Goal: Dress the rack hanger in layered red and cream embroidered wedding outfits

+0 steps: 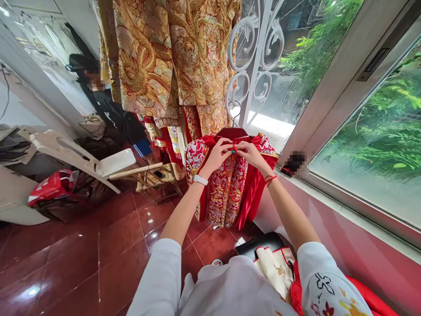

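- Left hand: up at the neck of a red-and-gold embroidered wedding jacket, white watch band on the wrist.
- Right hand: beside the left, almost touching it, red string bracelet on the wrist.
- Fingers: both sets pinched narrow on the red satin neck band. A tiny teal bit shows at the fingertips, too small to identify.
- Jacket: hangs on a dark red hanger, wire hook over a white wrought-iron window grille, clear of the floor. Red satin lining shows on the right side.
- Above it: gold phoenix-pattern robe, hanging against the same grille, red-trimmed skirt panels below.
- Right: window sill with a blurred phone on it, pink-red wall below, green foliage outside.
- Below the arms: black stool with a cream-and-red garment on it, near the person's white sleeves.
- Floor: glossy dark red tiles.
- Left: white folding chair, wooden folding stand, red plastic bag.
- Further back: co-worker in black clothes, well apart, hands not clearly visible.
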A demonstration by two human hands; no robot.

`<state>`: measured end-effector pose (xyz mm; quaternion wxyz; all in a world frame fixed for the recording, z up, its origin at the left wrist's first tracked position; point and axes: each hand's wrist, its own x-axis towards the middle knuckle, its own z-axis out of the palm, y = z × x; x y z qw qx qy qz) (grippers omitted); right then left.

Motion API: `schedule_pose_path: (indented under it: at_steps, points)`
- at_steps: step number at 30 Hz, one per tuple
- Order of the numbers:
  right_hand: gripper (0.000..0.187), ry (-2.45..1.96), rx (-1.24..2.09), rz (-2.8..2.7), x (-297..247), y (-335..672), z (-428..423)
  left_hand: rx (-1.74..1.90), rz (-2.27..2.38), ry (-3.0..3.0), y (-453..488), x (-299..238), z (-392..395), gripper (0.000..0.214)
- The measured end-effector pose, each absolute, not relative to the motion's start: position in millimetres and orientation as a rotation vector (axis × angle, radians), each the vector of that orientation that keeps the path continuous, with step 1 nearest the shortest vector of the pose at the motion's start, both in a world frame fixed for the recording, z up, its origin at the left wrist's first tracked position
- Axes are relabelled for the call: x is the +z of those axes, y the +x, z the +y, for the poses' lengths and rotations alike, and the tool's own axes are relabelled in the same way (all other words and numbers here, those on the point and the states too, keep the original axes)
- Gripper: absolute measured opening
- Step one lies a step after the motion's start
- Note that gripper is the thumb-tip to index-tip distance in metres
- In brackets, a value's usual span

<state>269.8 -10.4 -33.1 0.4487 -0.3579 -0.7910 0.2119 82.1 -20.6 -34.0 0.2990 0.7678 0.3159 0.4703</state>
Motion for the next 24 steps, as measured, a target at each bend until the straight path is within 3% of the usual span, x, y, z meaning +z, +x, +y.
schedule_pose_path:
  at_steps: [4, 10, 14, 17, 19, 21, 24]
  points:
    - [0.022, -0.930, 0.182, -1.953, -37, 270, -8, 1.319, 1.010, 2.254, 81, -30, -20, 0.011]
    - [0.028, -1.190, -0.221, -1.897, -36, 300, -15, 1.103, 1.154, 2.597, 48, -24, -14, 0.022]
    - [0.023, -1.095, 0.175, -1.775, -41, 299, -19, 1.228, 1.160, 2.395, 47, -28, -17, 0.016]
    - [0.040, -0.944, 0.817, -1.529, -48, 281, -23, 1.332, 1.043, 1.936, 61, -34, -19, 0.010]
    - [0.047, -0.919, 1.043, -1.422, -48, 275, -29, 1.270, 0.952, 1.641, 66, -37, -22, 0.014]
    - [0.046, -1.003, 0.968, -1.487, -42, 279, -35, 1.170, 0.948, 1.560, 65, -38, -27, 0.019]
    - [0.035, -1.153, 0.575, -1.708, -31, 296, -44, 1.117, 1.118, 1.911, 55, -33, -40, 0.018]
